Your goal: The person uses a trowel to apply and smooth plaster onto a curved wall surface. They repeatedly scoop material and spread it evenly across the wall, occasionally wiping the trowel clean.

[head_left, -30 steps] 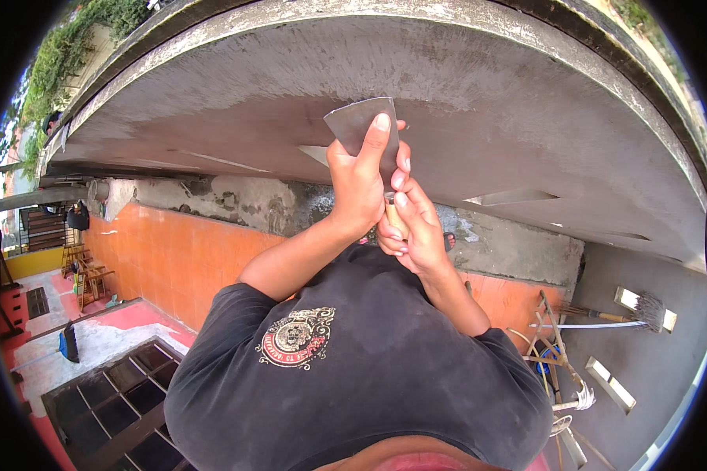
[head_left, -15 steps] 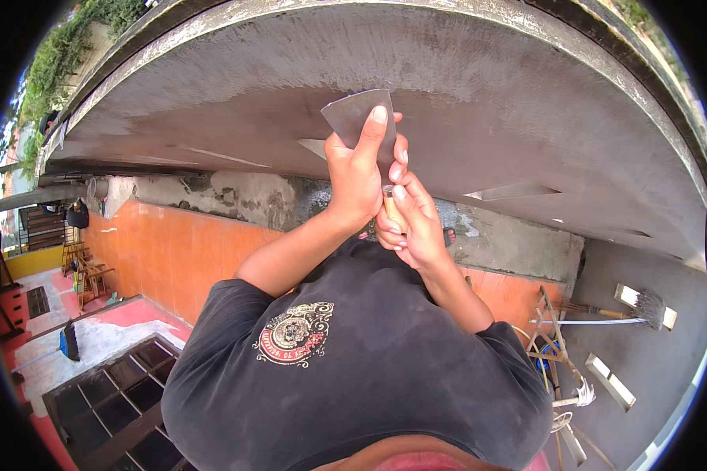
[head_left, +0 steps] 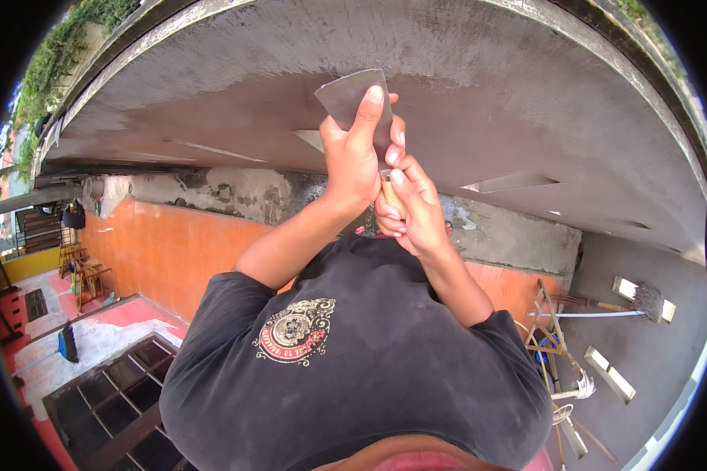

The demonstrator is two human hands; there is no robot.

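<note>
A putty knife (head_left: 357, 100) with a wide grey blade and a light wooden handle is held in both hands in front of my chest. My left hand (head_left: 353, 161) is closed around the blade, its thumb lying along the near face and fingertips curling round the right edge. Lower down, my right hand (head_left: 413, 206) is wrapped around the wooden handle. The blade's broad edge points away from me and appears to touch the grey plastered wall (head_left: 487, 102), where darker smooth and lighter rough patches meet.
Triangular openings pierce the wall, one near the right (head_left: 518, 182). Below runs an orange tiled floor (head_left: 173, 235) with a stained concrete strip (head_left: 518, 235). Brooms (head_left: 648, 302) and wooden poles stand at the right. A wooden chair (head_left: 90, 275) is at the far left.
Both hands and the putty knife have shifted slightly farther up along the wall and a little to the left. The grip of each hand looks the same.
</note>
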